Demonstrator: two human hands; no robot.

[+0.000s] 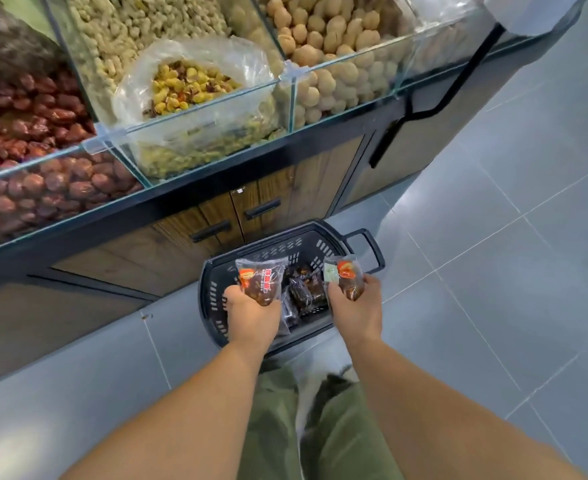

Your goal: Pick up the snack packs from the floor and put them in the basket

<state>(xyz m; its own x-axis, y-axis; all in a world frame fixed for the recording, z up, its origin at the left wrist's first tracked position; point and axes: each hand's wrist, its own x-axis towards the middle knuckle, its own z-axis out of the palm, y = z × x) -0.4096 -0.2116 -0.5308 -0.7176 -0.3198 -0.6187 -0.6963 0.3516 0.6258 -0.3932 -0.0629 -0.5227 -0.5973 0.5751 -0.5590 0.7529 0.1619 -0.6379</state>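
Nearest, at 6 o'clock, green trousers [275, 427], with both bare forearms reaching out toward 12. Left hand [252, 315] is seen from the back, fingers curled under and gripping the lower end of the left-hand pack [260, 277]. That pack stands out of the fist toward 12, long axis roughly 6-to-12, clear wrap, dark contents, red-orange label. Right hand [354, 308] has the same posture, fingers wrapped round the bottom of the right-hand pack [345, 276], which tips slightly toward 1 o'clock. Directly beyond and below both fists is the black basket [213, 282] on the grey floor [493, 323], its long axis running 7-to-1, with the handle [368, 249] at the 1 o'clock end. Several dark packs [303, 291] already lie inside, in the gap between the two hands. Judgement: the left-hand pack hangs well inside the 9 o'clock rim, so release there looks safe. The right-hand pack sits over or just beside the 3 o'clock rim, so that hand likely wants a small shift toward 9 or 10 before letting go, else the pack may catch the edge and fall outside. Height above the basket cannot be told from this top-down view. Open room: bare tile from 1 through 5 o'clock. At 12 the basket's far end is close under the wood-fronted cabinet [216, 216]; whether it touches I cannot tell. Above that, glass bins [285, 69] hold dried fruit and nuts. No loose packs show on the visible floor.
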